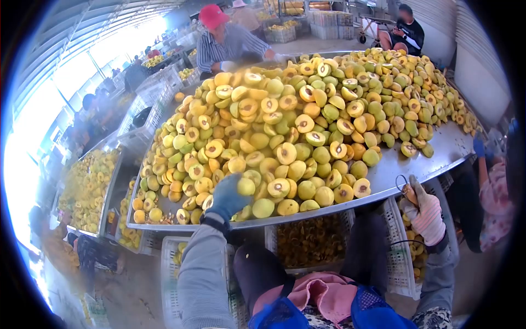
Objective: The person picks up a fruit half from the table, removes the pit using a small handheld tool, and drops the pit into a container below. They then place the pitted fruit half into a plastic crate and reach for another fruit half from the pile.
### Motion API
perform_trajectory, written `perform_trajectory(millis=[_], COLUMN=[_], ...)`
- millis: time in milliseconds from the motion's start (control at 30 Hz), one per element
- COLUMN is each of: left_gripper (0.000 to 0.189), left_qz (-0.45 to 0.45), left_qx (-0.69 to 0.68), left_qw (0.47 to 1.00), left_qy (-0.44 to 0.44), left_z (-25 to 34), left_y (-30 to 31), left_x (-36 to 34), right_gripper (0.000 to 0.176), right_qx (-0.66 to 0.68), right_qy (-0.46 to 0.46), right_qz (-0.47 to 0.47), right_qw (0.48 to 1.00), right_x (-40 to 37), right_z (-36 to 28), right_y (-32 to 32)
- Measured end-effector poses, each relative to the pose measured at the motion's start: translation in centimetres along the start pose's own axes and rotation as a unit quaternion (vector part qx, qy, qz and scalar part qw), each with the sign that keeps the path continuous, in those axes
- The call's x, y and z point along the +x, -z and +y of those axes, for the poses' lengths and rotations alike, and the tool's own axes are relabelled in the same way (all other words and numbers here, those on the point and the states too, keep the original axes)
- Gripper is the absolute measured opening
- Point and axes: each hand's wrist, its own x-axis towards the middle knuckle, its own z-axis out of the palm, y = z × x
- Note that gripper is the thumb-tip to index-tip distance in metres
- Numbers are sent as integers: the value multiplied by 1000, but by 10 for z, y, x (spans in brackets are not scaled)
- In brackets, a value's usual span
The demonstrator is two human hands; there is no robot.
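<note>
holding one roundish fruit (246, 186) at the near-left foot of the heap (307, 120) of yellow-green fruit, my left hand (227, 197) has its blue-gloved fingers curled partly shut round it; i can make out no long axis on the fruit; my right hand (426, 218), in a striped glove, is closed on a wire-loop tool (404, 186), loop upward, off the heap's near-right corner, just below the steel table (438, 148) rim; so the fruit lies left of the tool, well apart; the left hand is far nearer.
</note>
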Motion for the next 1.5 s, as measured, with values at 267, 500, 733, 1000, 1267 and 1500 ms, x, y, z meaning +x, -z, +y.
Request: perform_trajectory(millis=[267, 500, 733, 1000, 1267, 1500], left_gripper=[61, 52, 54, 38, 34, 41], left_qz=[93, 63, 69, 147, 100, 213], left_qx=[-192, -762, -813, -580, -738, -553], left_qw=[972, 629, 556, 794, 647, 805], left_qy=[97, 137, 155, 105, 166, -22], left_z=[124, 176, 200, 212, 211, 210], left_y=[34, -16, -18, -13, -23, -10], left_x=[-68, -93, -104, -113, -110, -100], right_gripper=[55, 53, 51, 53, 46, 35], right_qx=[162, 187, 140, 146, 243, 220], right_qy=[98, 46, 37, 29, 3, 16], right_qz=[-105, -150, -167, -213, -248, -256], right_qw=[976, 970, 975, 966, 938, 941], right_x=[-9, -32, -45, -61, -68, -64], right_z=[-72, -112, -110, -110, -108, -114], right_y=[-86, -111, -111, -117, -121, -108])
